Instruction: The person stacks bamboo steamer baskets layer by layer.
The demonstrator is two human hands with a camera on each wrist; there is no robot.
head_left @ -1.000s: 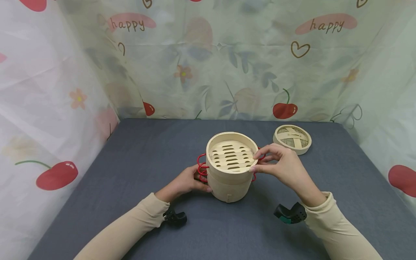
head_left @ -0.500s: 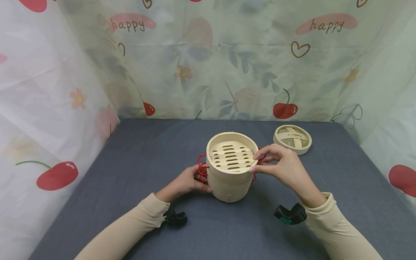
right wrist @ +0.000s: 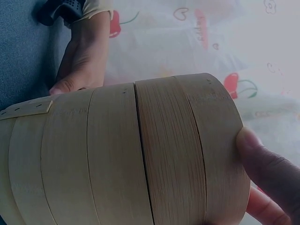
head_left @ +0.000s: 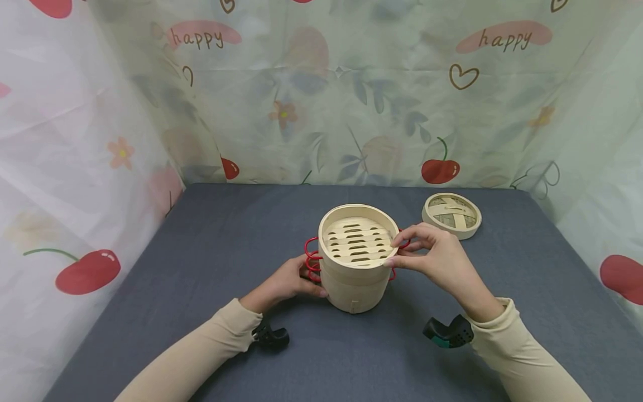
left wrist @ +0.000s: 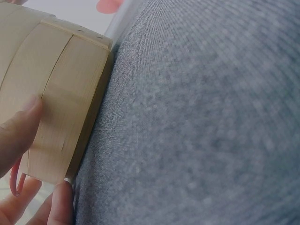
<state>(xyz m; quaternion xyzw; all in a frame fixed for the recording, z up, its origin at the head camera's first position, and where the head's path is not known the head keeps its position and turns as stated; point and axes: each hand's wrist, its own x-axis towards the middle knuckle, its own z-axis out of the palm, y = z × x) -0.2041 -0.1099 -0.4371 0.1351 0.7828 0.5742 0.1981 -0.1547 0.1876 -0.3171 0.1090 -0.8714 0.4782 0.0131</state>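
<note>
A stack of bamboo steamer baskets [head_left: 358,287] stands upright on the dark grey table, its slatted top tier [head_left: 354,241] facing up without a cover. Red loop handles [head_left: 312,267] stick out at both sides. Low on the left, my left hand [head_left: 290,279] grips the stack; the left wrist view has its thumb [left wrist: 23,122] flat against the bamboo wall and fingertips at the bottom edge. With thumb and fingers, my right hand [head_left: 434,254] pinches the top tier's right rim. In the right wrist view, the right thumb [right wrist: 255,147] lies right at that rim.
A round bamboo lid [head_left: 452,215] with a woven cross band lies behind my right hand, near the table's back edge. The grey cloth-covered table [head_left: 241,223] is bordered at the back and sides by a printed curtain [head_left: 346,100].
</note>
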